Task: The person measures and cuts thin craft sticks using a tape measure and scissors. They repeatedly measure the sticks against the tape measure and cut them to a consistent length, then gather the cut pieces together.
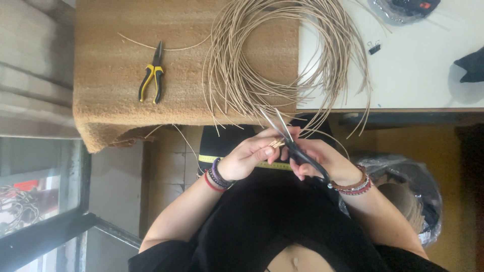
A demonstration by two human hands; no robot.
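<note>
My left hand [250, 154] pinches a small bunch of tan reed ends [276, 143] over my lap. Beside it, my right hand [322, 158] grips black-handled scissors [285, 133]; the blades are parted and point up toward the table edge, right next to the reed ends. The strands run up into a large loose coil of reed [282, 55] lying on the table. Both wrists wear beaded bracelets.
Yellow-and-black pliers [153, 75] lie on a brown mat [116, 100] left of the coil. On the white tabletop [413, 65] sit a black binder clip [374, 48] and a plastic bag [398, 7]. A yellow measuring tape [209, 158] crosses my lap. A plastic-wrapped bundle [408, 186] sits on the floor at right.
</note>
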